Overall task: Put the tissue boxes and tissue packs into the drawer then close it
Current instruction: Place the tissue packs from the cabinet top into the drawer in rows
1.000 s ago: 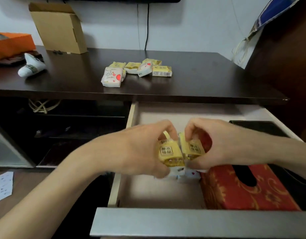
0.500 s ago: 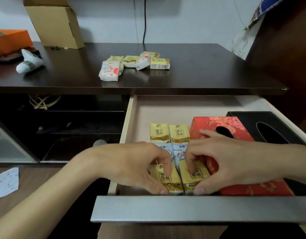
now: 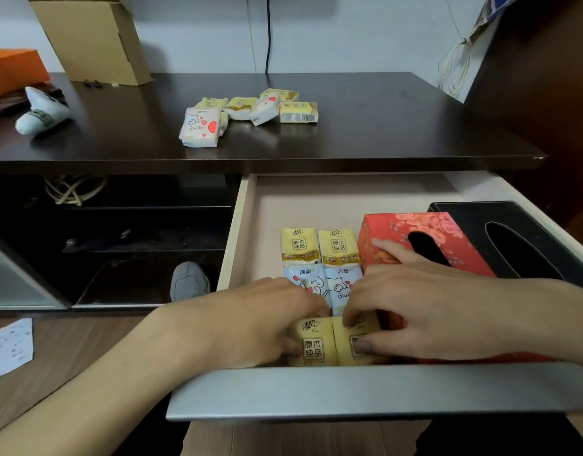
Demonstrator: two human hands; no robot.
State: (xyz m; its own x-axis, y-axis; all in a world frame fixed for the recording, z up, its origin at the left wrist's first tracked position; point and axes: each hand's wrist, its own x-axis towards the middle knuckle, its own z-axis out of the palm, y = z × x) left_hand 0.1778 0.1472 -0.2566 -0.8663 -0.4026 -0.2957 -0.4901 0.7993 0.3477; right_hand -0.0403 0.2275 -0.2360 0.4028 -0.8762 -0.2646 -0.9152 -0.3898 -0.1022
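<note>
Open drawer: left hand and right hand, each grip curled on one yellow tissue pack at the front. Four packs lie just beyond the grips; red tissue box touches the right hand. More packs lie on the desk, well beyond.

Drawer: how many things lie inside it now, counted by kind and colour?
yellow tissue packs: 4
white tissue packs: 2
red tissue box: 1
black tissue box: 1
Total in the drawer: 8
</note>
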